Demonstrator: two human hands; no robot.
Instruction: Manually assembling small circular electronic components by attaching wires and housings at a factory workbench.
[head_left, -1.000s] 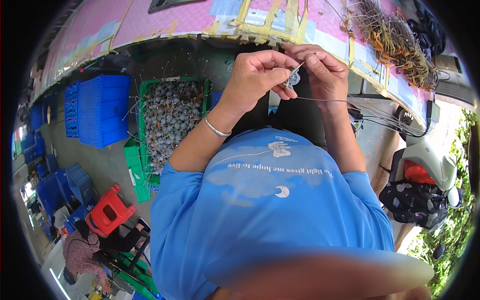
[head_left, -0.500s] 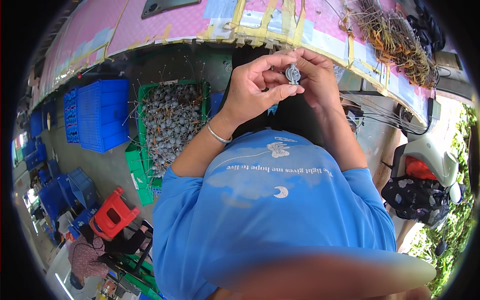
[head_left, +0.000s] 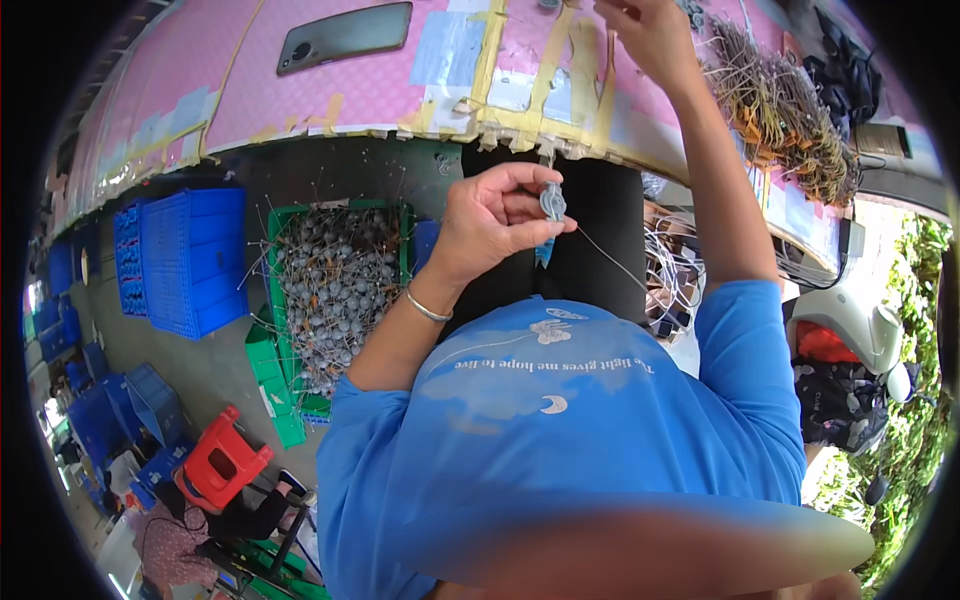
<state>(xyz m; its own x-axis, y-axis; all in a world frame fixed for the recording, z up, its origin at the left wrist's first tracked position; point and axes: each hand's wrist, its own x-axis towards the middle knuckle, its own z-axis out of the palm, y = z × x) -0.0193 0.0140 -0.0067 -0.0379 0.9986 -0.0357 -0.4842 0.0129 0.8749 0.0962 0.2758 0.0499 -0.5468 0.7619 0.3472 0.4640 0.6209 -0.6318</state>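
My left hand (head_left: 495,222), with a silver bangle on its wrist, pinches a small round grey plastic part (head_left: 552,203) between thumb and fingertips above my lap. A thin grey wire (head_left: 612,258) trails from the part toward the right. My right hand (head_left: 655,40) is out over the pink-covered table (head_left: 350,95); its fingers are spread and partly cut off by the upper edge. Near it on the table lie small grey parts (head_left: 690,12) and, at the top edge, another grey piece (head_left: 549,4).
A green crate (head_left: 281,345) full of grey round parts with wires stands at left, beside blue crates (head_left: 200,262). On the table are a phone (head_left: 345,38) and a bundle of wires (head_left: 785,105). A red stool (head_left: 225,460) and a seated person (head_left: 175,545) are farther left.
My right hand has let go of the grey part and moved up and away over the table. My left hand, still holding the part, has come lower and slightly left.
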